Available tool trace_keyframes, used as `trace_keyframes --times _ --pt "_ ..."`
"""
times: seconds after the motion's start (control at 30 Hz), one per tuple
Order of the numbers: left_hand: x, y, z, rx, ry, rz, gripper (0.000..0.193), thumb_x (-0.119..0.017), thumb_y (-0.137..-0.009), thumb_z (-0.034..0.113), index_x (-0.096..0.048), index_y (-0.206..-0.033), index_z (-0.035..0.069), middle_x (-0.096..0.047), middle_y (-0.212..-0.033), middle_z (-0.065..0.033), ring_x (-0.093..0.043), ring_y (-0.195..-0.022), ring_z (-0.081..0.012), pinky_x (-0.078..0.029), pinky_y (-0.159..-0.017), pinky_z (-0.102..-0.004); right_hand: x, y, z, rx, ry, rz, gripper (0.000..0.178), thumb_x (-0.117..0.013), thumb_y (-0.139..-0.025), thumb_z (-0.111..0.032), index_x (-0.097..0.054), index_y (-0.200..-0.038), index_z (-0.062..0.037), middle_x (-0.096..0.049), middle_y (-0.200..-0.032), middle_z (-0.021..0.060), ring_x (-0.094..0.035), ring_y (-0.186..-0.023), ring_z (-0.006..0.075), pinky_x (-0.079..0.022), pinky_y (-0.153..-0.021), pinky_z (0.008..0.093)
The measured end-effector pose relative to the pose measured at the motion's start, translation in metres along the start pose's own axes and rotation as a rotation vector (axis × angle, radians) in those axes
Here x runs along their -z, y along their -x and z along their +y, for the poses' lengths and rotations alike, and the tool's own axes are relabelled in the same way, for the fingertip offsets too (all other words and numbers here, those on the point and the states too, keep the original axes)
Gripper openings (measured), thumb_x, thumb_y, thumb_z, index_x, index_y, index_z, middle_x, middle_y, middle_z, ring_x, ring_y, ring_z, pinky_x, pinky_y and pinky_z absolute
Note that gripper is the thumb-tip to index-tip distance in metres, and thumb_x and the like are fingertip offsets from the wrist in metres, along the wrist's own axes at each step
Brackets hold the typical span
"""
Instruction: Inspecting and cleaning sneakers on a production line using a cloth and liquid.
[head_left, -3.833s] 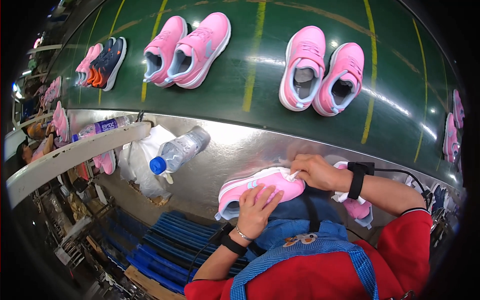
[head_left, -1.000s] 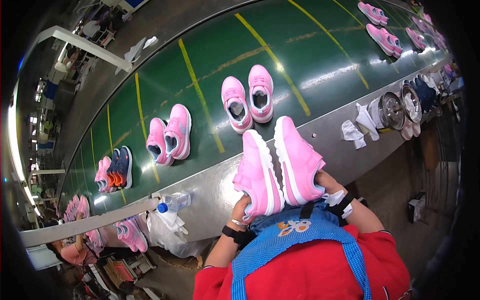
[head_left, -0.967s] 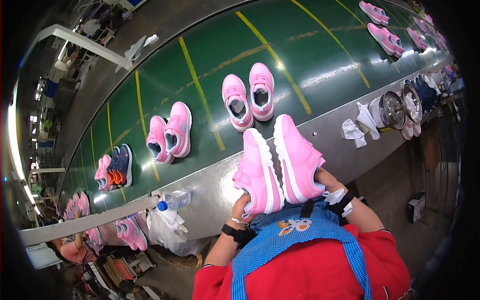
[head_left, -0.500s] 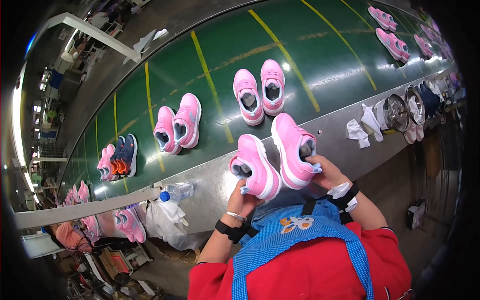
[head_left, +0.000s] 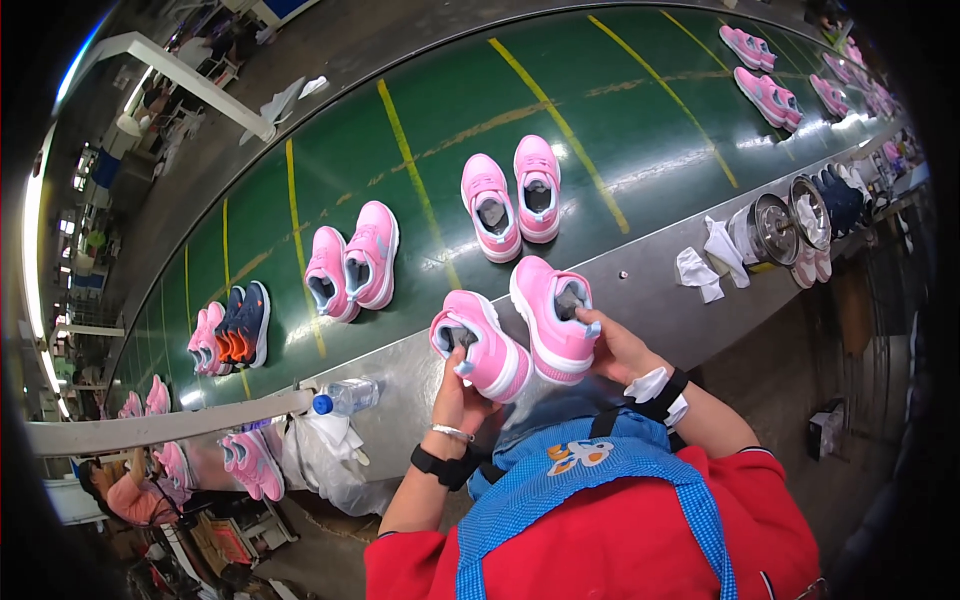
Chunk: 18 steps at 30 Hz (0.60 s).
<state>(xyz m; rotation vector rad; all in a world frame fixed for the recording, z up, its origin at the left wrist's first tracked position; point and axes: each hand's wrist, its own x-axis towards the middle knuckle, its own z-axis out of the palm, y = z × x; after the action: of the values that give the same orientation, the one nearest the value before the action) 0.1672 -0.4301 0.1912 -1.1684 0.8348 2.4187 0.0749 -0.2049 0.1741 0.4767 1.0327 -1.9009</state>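
Two pink sneakers with white soles are in my hands above the metal edge of the line. My left hand (head_left: 459,400) grips the left sneaker (head_left: 484,345) at its heel, thumb by the ankle opening. Wrapped round the heel side of the right sneaker (head_left: 550,318) is my right hand (head_left: 617,345). Both toes point away from me, and grey stuffing shows inside the shoes. Just beyond them a pair of pink sneakers (head_left: 489,208) stands on the green belt (head_left: 430,120).
Farther left on the belt are another pink pair (head_left: 372,257) and a navy-orange pair (head_left: 256,325). A bottle with a blue cap (head_left: 350,396) lies on the metal ledge (head_left: 660,270) beside a white arm. White cloths (head_left: 700,272) and round metal tins (head_left: 774,230) sit at right.
Both hands have shifted slightly left with the sneakers, which have turned a little. My left thumb now reaches up by the left shoe's opening.
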Motion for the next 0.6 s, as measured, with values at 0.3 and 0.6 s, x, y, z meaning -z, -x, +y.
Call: trace_keyframes --times 0.3,0.6 --pt "0.031 0.004 -0.039 -0.916 -1.220 0.398 0.091 -0.065 -0.063 0.018 -0.015 -0.137 0.004 -0.035 -0.101 -0.0218 -0.039 -0.096 -0.0351 -0.032 -0.089 -0.0405 -0.011 0.017 0.033 0.890 1.235 0.444 0.090 -0.071 -0.061 -0.023 -0.022 -0.132 0.0026 -0.037 -0.111 0.0226 -0.037 -0.105 0.0360 -0.031 -0.095 0.0409" --pt "0.042 -0.005 -0.051 -0.915 -1.467 0.581 0.094 -0.070 -0.063 0.027 -0.017 -0.136 0.000 -0.036 -0.102 -0.0208 -0.038 -0.096 -0.0329 -0.032 -0.087 -0.0395 -0.003 0.007 0.046 0.884 1.375 0.461 0.089 -0.076 -0.059 -0.028 -0.029 -0.128 0.0021 -0.039 -0.109 0.0198 -0.038 -0.103 0.0352 -0.033 -0.091 0.0403"
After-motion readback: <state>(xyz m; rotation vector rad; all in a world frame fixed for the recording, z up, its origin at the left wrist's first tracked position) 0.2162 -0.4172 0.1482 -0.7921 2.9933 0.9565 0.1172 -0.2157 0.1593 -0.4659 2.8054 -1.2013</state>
